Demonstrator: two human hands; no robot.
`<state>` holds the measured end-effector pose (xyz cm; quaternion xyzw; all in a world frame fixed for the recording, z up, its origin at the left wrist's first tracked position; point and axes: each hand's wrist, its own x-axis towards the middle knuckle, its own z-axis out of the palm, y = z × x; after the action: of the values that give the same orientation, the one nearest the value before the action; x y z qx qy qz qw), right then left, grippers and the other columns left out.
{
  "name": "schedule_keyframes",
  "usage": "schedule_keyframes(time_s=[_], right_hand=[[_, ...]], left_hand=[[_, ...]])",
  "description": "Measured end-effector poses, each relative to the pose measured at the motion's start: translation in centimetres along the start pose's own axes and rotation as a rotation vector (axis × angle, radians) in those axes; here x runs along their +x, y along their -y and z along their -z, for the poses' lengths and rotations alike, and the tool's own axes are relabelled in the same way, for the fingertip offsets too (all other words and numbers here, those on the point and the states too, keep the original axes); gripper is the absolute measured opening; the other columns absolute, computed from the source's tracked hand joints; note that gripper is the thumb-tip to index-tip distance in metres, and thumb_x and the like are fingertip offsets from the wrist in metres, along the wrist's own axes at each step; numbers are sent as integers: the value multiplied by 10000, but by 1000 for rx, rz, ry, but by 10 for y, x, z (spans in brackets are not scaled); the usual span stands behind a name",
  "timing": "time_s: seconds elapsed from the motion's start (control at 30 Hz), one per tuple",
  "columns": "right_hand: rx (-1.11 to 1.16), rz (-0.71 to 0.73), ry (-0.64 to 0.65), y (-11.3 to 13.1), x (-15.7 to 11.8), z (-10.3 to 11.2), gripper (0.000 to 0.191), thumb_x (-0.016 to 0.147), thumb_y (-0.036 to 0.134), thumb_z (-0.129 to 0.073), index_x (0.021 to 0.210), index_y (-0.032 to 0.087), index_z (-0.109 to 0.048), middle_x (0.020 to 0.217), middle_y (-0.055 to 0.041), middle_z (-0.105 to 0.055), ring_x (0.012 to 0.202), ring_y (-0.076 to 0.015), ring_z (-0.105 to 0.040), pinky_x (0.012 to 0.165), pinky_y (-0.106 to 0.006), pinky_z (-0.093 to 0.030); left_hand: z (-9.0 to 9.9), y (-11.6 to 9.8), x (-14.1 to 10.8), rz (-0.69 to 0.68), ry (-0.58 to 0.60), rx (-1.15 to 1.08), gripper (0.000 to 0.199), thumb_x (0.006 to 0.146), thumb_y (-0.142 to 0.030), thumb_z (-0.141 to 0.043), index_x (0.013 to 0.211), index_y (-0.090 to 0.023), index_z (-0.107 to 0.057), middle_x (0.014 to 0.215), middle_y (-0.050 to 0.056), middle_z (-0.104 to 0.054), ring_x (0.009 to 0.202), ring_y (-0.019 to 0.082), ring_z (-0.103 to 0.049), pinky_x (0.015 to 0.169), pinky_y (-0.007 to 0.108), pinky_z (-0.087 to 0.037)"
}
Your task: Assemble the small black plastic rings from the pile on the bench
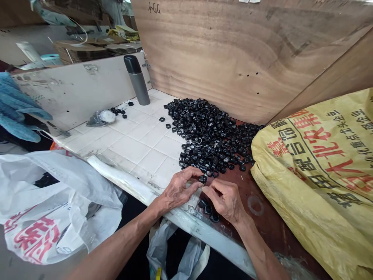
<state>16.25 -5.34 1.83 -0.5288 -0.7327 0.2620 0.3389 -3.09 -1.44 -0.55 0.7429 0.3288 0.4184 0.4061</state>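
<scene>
A small black ring-shaped part (203, 179) is pinched between the thumb and fingers of my left hand (181, 188), near the table's front edge. My right hand (226, 197) is just to its right, its fingers bent together and their tips close to the same part. Whether the right fingertips hold anything is too small to tell. Behind both hands spreads a large heap of black rings (204, 128). A few black parts (208, 209) lie below my hands, partly beside the right palm.
A yellow printed sack (314, 155) lies at the right. A grey bottle with a black lid (137, 79) stands at the back left, near a small clear bag (101, 117). A white plastic bag (58, 202) hangs at the front left. Wooden boards (247, 50) wall the back.
</scene>
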Motion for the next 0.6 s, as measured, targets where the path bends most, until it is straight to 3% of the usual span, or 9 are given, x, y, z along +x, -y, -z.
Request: schedule_keyframes(time_s=[0.13, 0.23, 0.37, 0.5, 0.6], right_hand=[[17, 11, -44, 1, 1, 0, 154, 909, 334, -582, 822, 216, -629, 687, -4, -571, 555, -136, -488, 539, -259, -398], [-7, 29, -19, 1, 1, -1, 205, 931, 321, -556, 762, 219, -613, 637, 4, -547, 554, -140, -489, 557, -263, -398], [16, 6, -38, -2, 3, -1, 126, 919, 324, -582, 967, 217, -628, 747, -11, -623, 608, -150, -557, 601, -260, -443], [-75, -14, -50, -4, 5, 0, 222, 964, 292, -503, 780, 224, -605, 657, -2, -602, 604, -152, -574, 636, -260, -439], [-13, -4, -65, -4, 4, 1, 115, 938, 298, -546, 917, 220, -627, 779, -26, -656, 700, -172, -620, 705, -268, -481]], left_hand=[[0, 1, 0, -35, 0, 6, 205, 918, -203, -576, 1122, -192, -598, 1087, 74, -643, 957, 173, -654, 828, 307, -567], [1, 0, 1, -48, 0, 9, 200, 914, -187, -580, 1113, -185, -598, 1077, 74, -641, 963, 172, -652, 828, 301, -563], [1, 0, -1, -70, 23, 20, 224, 917, -171, -572, 1140, -191, -588, 1092, 78, -641, 989, 176, -648, 855, 314, -551], [-1, 1, -2, -124, 81, 44, 224, 918, -171, -572, 1141, -190, -582, 1111, 86, -646, 1035, 189, -641, 914, 340, -531], [-1, 2, -1, -87, 59, 34, 213, 925, -191, -569, 1137, -193, -587, 1111, 82, -649, 1016, 185, -648, 889, 325, -540]])
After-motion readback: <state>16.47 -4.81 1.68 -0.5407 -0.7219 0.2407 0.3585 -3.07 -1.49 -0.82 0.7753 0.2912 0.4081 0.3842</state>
